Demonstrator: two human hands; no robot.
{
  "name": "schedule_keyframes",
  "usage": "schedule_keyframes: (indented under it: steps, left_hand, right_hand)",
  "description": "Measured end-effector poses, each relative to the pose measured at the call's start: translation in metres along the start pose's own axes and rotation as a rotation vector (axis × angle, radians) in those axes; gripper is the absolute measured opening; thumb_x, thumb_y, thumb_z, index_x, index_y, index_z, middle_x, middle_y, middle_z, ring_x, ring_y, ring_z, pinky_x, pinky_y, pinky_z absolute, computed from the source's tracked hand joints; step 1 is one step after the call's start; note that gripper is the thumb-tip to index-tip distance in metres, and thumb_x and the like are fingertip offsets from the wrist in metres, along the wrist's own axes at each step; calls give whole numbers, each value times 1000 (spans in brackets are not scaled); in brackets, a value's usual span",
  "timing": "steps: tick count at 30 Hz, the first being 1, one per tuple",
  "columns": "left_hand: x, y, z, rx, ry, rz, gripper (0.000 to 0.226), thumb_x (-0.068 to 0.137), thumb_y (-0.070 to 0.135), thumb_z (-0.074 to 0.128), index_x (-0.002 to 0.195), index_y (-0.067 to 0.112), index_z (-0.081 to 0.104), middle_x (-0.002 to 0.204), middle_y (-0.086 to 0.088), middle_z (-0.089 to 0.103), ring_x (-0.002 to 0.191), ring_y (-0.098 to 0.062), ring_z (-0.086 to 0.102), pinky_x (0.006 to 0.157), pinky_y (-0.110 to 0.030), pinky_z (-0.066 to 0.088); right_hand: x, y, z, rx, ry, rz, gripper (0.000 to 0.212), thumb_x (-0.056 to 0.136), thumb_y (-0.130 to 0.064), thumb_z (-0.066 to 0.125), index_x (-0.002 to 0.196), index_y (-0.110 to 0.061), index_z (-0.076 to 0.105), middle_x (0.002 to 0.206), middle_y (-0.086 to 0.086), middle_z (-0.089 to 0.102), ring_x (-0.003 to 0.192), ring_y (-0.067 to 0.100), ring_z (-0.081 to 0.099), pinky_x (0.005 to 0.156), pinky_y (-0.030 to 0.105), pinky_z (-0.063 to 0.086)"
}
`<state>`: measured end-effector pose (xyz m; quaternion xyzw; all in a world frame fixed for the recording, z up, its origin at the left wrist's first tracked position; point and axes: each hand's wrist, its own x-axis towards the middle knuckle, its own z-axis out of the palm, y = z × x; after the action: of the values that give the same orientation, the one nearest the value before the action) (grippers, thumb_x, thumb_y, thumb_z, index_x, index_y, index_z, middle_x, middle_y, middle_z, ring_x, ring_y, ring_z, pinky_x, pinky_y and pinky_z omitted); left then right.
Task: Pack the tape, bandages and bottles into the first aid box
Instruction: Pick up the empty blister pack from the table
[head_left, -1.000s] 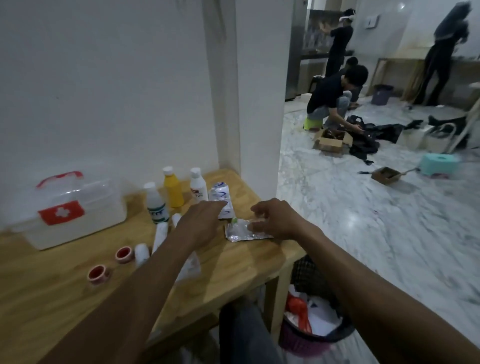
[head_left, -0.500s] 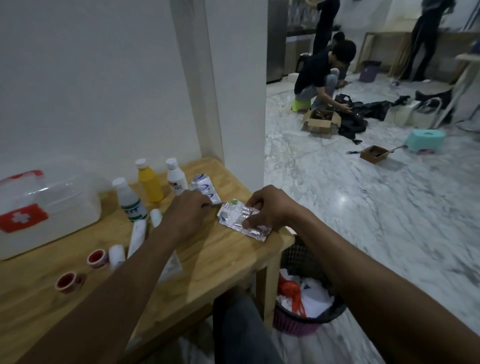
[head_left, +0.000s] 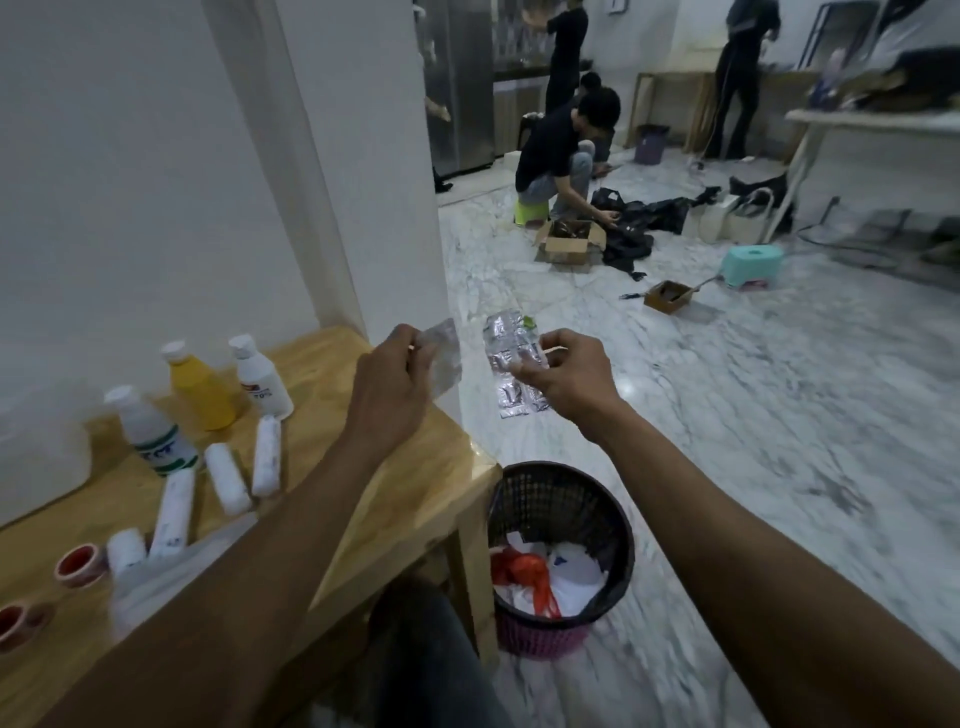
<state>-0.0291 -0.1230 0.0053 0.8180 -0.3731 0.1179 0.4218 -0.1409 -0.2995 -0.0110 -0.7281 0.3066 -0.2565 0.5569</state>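
My right hand (head_left: 566, 376) holds a strip of silver foil packets (head_left: 511, 364) in the air past the table's right edge. My left hand (head_left: 392, 384) pinches a second, blurred packet (head_left: 444, 358) above the table corner. On the wooden table (head_left: 415, 467) stand three bottles: a yellow one (head_left: 200, 387), a white one (head_left: 262, 379) and a white one with a green label (head_left: 150, 431). Several white bandage rolls (head_left: 226, 478) lie in front of them. Two red tape rolls (head_left: 80, 564) sit at the lower left. The first aid box (head_left: 36, 457) shows only partly at the left edge.
A black mesh waste basket (head_left: 563, 556) with paper and red plastic stands on the marble floor beside the table leg. A white wall and pillar (head_left: 363, 182) rise behind the table. A person (head_left: 558, 150) crouches by a cardboard box (head_left: 569, 244) further off; others stand at the back.
Both hands have lifted off the table, each with a foil packet, and moved right past the table edge. The view has swung right and down, bringing the basket into sight.
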Motion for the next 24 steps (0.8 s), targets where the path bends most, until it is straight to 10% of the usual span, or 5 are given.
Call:
schedule_keyframes:
  steps: [7,14,20,24]
  left_hand:
    - [19,46,74,-68,-44,-110,22,100,25,47,90,8,57,74,-10,66,67,-27,60,61,-38,43]
    - [-7,59,165,98,-338,-248,15,96,4,38,105,7,50,91,-6,49,78,-24,47,64,-36,35]
    - [-52,28,233,135,-469,-474,17,94,-1,32,95,8,46,84,-1,47,68,-18,43,53,-34,33]
    - [-62,6,254,115,-507,-521,22,99,9,46,119,6,50,107,-14,60,84,-25,52,68,-38,40]
  right_hand:
    - [10,24,-50,-19,177,50,24,74,-16,83,92,-13,68,79,6,69,66,17,64,48,22,47]
    - [14,110,-65,-167,221,303,27,78,-17,77,100,-8,66,90,6,64,95,29,64,80,40,57]
    - [6,182,-65,-306,209,476,13,78,-7,69,76,-1,57,64,5,50,66,25,48,51,32,33]
    - [8,217,-58,-292,156,548,36,82,-16,71,112,0,61,92,12,63,91,28,61,76,35,49]
